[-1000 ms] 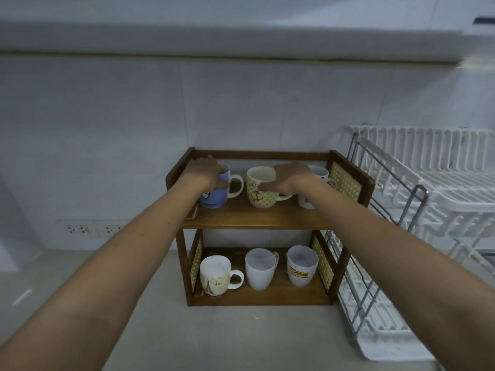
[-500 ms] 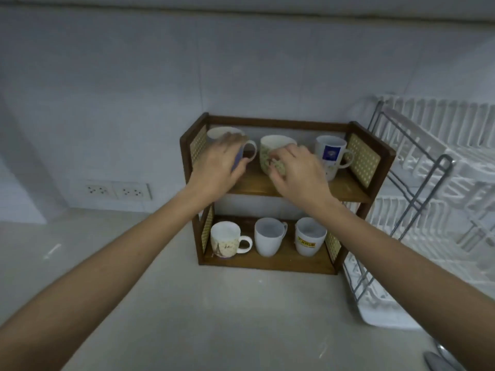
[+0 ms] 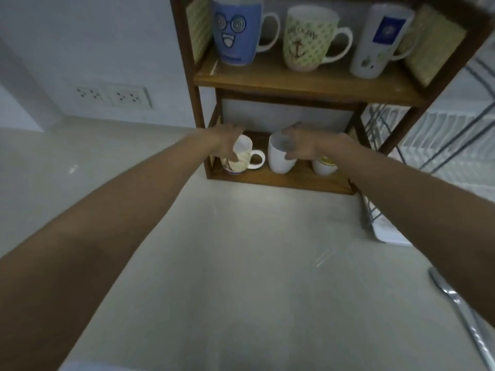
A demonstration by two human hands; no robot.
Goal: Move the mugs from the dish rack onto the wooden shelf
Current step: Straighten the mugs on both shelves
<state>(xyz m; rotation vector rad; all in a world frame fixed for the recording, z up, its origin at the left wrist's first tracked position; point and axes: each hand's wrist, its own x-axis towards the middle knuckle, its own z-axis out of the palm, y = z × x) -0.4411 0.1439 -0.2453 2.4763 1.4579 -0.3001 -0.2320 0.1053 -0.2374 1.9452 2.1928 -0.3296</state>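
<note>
The right hand point(image 3: 302, 145) hides most of the yellow-labelled mug point(image 3: 324, 166); motion blurs both hands' fingers.

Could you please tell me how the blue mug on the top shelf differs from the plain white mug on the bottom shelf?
The blue mug bears a cartoon face; the plain white mug has no print. The blue mug stands untouched, while the right hand rests at the white mug's rim. Both stand upright, mouth up.

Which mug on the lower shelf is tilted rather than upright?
The cream patterned mug at the left end, gripped by the left hand; the others stand upright.
</note>
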